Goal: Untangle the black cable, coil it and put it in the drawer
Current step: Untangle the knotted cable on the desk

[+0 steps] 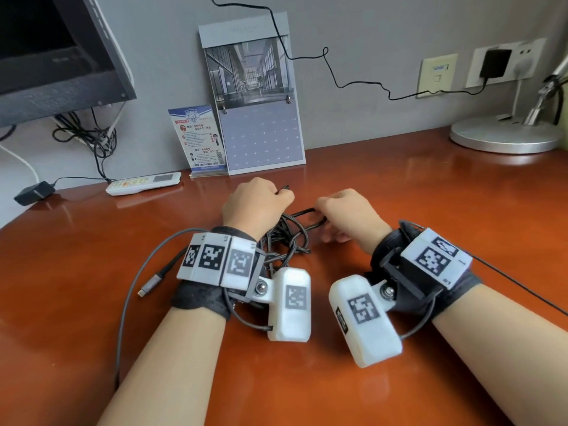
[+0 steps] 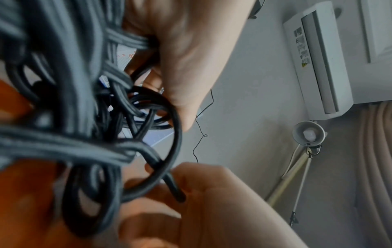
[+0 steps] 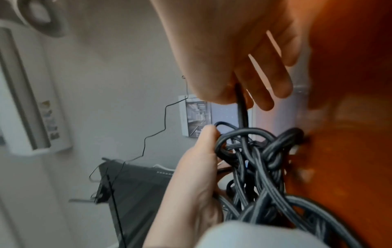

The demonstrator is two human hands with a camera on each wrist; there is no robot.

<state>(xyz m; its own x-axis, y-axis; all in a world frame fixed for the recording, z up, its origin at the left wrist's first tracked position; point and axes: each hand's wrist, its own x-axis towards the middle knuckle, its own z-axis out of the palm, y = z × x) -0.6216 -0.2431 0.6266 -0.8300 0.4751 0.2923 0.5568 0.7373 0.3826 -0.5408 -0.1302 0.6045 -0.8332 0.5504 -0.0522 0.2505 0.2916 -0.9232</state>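
So we've got the cable (image 1: 284,238) bunched mid-frame on the table (image 1: 399,210), left hand (image 1: 255,204) clamping the knot to anchor it while our right hand (image 1: 347,215) pinches one strand, probably to tease a loop free.

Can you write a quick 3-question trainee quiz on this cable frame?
1. True or false: the black cable is already coiled.
2. What does the right hand pinch? A) a strand of the cable B) the remote C) the calendar
3. Fill in: the left hand grips the tangle above the ___ desk.

Key: 1 false, it is one knotted tangle; 2 A; 3 wooden.
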